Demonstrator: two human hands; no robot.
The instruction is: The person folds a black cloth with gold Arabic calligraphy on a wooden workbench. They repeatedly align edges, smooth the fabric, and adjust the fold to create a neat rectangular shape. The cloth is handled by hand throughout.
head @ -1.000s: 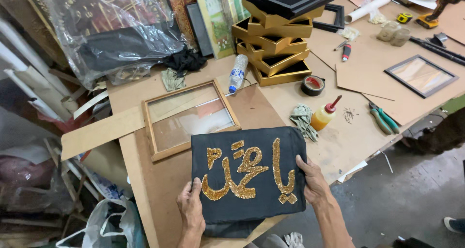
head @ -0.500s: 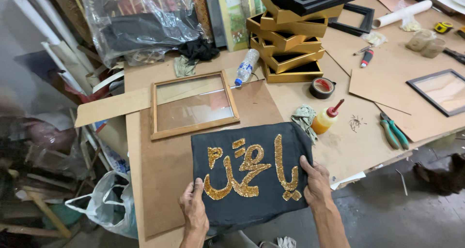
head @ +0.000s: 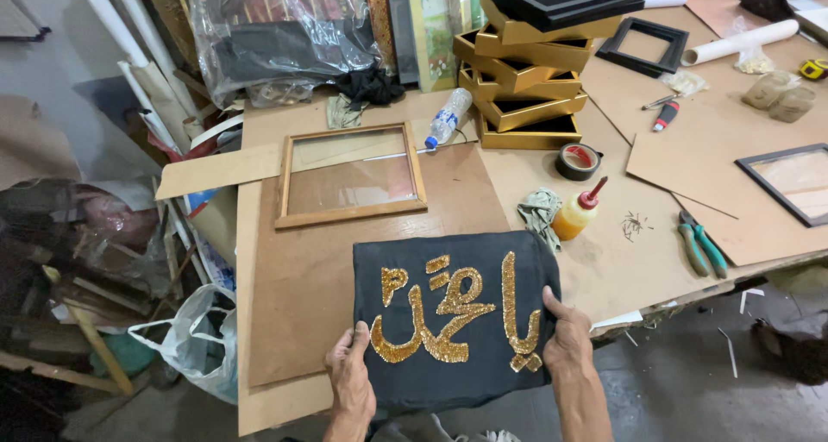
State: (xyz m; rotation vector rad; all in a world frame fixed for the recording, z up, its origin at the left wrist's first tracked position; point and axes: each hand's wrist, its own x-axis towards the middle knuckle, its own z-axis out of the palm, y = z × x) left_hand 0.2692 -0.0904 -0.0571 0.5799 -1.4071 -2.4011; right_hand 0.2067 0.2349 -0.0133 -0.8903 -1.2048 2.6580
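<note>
While both hands are gripping it by its lower edge, the black fabric panel with gold glittering calligraphy (head: 455, 317) is lying flat on the brown fibreboard sheet (head: 310, 287) at the near edge of the workbench, further onto the board than half a second ago, when its lower part was hanging over the table edge.

Item, far left: a white plastic bag (head: 194, 343) is sitting on the floor beside the bench.

Item: the left hand (head: 352, 377) is pinching the panel's lower left corner, thumb on top, fingers hidden under the cloth.

Item: a light wooden picture frame with glass (head: 351, 176) is lying just beyond the panel, unmoved since the earlier frames.

Item: a clear plastic bottle with a blue cap (head: 448, 118) is lying on its side beside the frame.

Item: the right hand (head: 567, 338) is clamping the lower right edge, thumb pressing on the gold lettering, fingers tucked beneath.

Item: a stack of gold box frames with black lids (head: 533, 58) is standing at the back.

Item: an orange glue bottle with a red nozzle (head: 575, 214) is standing near the panel's upper right corner, beside a grey-green rag (head: 539, 213).

Item: a roll of black tape (head: 578, 161) is lying behind the bottle.

Item, right: green-handled pliers (head: 702, 245) are resting on the board.
</note>
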